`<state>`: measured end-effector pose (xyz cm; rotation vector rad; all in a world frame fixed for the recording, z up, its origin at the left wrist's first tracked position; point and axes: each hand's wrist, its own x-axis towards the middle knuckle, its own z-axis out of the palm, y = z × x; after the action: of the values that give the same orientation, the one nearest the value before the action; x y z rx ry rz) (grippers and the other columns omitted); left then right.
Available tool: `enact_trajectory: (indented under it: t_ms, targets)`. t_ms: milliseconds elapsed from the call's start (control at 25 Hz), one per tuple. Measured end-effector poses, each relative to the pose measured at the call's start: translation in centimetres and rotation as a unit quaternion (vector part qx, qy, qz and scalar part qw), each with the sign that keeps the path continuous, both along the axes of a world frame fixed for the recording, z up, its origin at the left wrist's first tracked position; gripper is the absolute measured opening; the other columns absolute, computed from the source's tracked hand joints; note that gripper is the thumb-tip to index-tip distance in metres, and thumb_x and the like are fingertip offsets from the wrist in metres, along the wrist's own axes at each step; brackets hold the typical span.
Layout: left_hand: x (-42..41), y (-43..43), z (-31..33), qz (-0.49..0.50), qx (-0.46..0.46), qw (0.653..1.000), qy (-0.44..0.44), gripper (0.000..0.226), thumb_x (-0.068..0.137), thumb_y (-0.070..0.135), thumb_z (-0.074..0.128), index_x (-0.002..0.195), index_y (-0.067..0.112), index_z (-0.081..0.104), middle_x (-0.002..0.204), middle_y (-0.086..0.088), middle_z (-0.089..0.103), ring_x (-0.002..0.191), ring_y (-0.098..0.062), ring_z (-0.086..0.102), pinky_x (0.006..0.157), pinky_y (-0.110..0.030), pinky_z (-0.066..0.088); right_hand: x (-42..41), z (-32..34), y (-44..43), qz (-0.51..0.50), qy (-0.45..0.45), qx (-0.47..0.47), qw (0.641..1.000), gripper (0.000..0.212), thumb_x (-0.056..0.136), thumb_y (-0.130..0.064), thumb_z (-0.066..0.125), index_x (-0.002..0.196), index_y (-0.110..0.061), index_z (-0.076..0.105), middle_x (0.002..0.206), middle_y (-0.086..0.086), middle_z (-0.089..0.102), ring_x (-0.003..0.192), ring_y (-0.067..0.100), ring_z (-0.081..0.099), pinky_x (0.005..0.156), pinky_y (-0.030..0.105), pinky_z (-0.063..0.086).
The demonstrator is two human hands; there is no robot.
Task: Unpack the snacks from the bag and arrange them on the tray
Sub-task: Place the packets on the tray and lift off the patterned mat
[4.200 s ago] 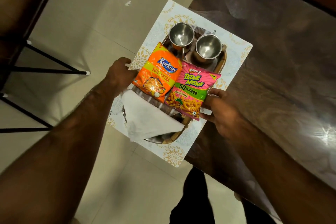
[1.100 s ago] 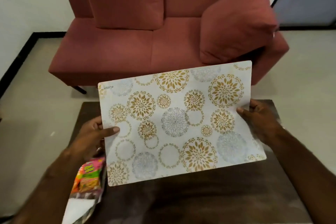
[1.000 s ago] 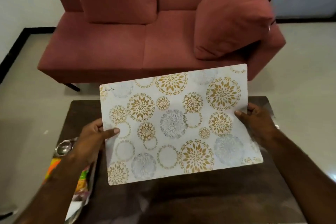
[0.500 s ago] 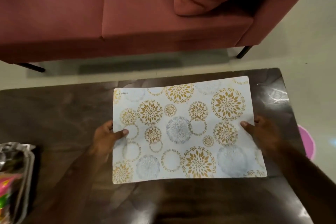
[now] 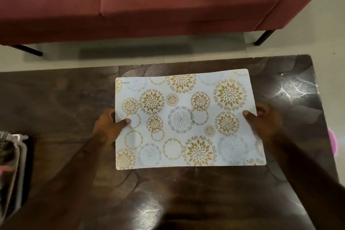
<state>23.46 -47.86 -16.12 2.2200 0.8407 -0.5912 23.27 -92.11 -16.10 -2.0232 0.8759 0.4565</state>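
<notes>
The dark desk point(image 5: 56, 99) lies under a patterned placemat point(image 5: 186, 117). The left hand point(image 5: 107, 127) pinches the mat's 9 o'clock edge and the right hand point(image 5: 265, 123) its 3 o'clock edge, both with thumbs on top. The tray point(image 5: 22, 164) sits at the desk's 9 o'clock edge, cropped, its contents blurred. A red sofa point(image 5: 149, 5) stands at 12 o'clock.

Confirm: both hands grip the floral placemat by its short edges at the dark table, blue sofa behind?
The sofa is dusty red, not blue; the head view shows it. Otherwise right: left hand and right hand grip the placemat by its short edges at the dark table.
</notes>
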Motion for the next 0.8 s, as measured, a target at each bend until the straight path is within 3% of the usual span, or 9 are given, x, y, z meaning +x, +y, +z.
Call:
enact_trajectory:
  t_ms: [80,160,240,320,440,600,800]
  targets:
    - [-0.5,-0.1,0.6,-0.09,0.13,0.987,0.008,0.069,0.081,0.041,0.082,0.135,0.012,0.051,0.133,-0.019,0.057,0.112,-0.039,0.062,0.088,-0.05,0.056,-0.6,0.9,1.0,0.104,-0.045,-0.196,0.974,0.062,0.088,-0.041,0.073,0.14,-0.02,0.046,0.135,0.013,0.061,0.111,0.03,0.064,0.083,0.045,0.056]
    - [-1.6,-0.5,1.2,-0.199,0.208,0.957,-0.037,0.092,0.076,0.048,0.084,0.15,0.018,0.037,0.14,-0.02,0.045,0.124,-0.043,0.052,0.093,-0.055,0.053,-1.5,1.7,2.7,0.205,-0.084,-0.284,0.933,0.076,0.084,-0.052,0.071,0.148,-0.024,0.039,0.144,0.013,0.051,0.129,0.038,0.05,0.098,0.057,0.047]
    - [-2.8,-1.2,1.3,-0.324,0.209,0.922,-0.028,0.099,0.076,0.055,0.08,0.157,0.029,0.029,0.151,-0.013,0.036,0.134,-0.038,0.044,0.098,-0.055,0.05,-2.3,1.8,4.6,0.278,-0.064,-0.259,0.923,0.083,0.083,-0.059,0.07,0.152,-0.029,0.035,0.154,0.009,0.042,0.138,0.037,0.042,0.102,0.059,0.044]
    - [-3.7,-2.2,0.7,-0.377,0.195,0.905,0.019,0.099,0.078,0.058,0.076,0.159,0.037,0.021,0.164,-0.006,0.022,0.145,-0.035,0.033,0.106,-0.056,0.044,-3.0,1.2,5.9,0.32,-0.008,-0.235,0.918,0.088,0.082,-0.063,0.068,0.156,-0.03,0.032,0.164,0.005,0.029,0.148,0.033,0.031,0.108,0.061,0.04]
    - [-4.3,-2.6,-0.3,-0.362,0.186,0.913,0.021,0.1,0.078,0.054,0.078,0.157,0.039,0.02,0.168,-0.004,0.014,0.151,-0.034,0.023,0.111,-0.059,0.04,-3.9,0.0,6.5,0.345,0.017,-0.239,0.907,0.089,0.084,-0.063,0.066,0.157,-0.028,0.029,0.169,0.003,0.02,0.153,0.031,0.021,0.112,0.062,0.038]
    - [-4.3,-1.7,-0.5,-0.371,0.18,0.911,0.012,0.097,0.079,0.058,0.075,0.156,0.04,0.019,0.168,-0.003,0.015,0.15,-0.034,0.026,0.11,-0.059,0.039,-4.1,-0.1,7.1,0.332,0.008,-0.242,0.912,0.088,0.084,-0.06,0.068,0.157,-0.028,0.029,0.169,0.004,0.021,0.153,0.032,0.022,0.111,0.064,0.037]
    - [-5.4,-0.7,1.1,-0.351,0.16,0.922,-0.044,0.092,0.083,0.058,0.071,0.158,0.038,0.023,0.168,-0.002,0.02,0.15,-0.032,0.03,0.112,-0.055,0.039,-5.3,1.6,11.3,0.327,-0.076,-0.202,0.92,0.085,0.084,-0.051,0.073,0.156,-0.03,0.032,0.166,0.003,0.028,0.149,0.032,0.032,0.107,0.059,0.04]
